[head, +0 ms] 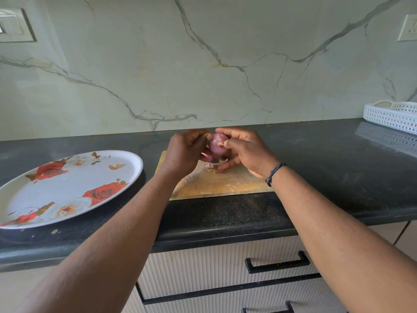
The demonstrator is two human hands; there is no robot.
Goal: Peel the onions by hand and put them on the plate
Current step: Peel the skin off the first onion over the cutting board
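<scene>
A small purple-red onion (pixel 216 147) is held above a wooden cutting board (pixel 225 182) between both hands. My left hand (pixel 184 152) grips its left side with curled fingers. My right hand (pixel 242 150) curls round its right side, and its thumb and forefinger pinch the yellowish root end. A loose strip of skin hangs from the onion's underside. A few torn bits of peel (pixel 213 168) lie on the board just below. The white oval plate (pixel 20 188) with red rose prints sits to the left on the counter, with no onion on it.
The dark granite counter (pixel 327 159) runs along a marble-look wall. A white perforated basket (pixel 392 115) stands at the far right back. Drawers with black handles (pixel 277 263) are below the counter edge. Wall switches sit at the top left and top right.
</scene>
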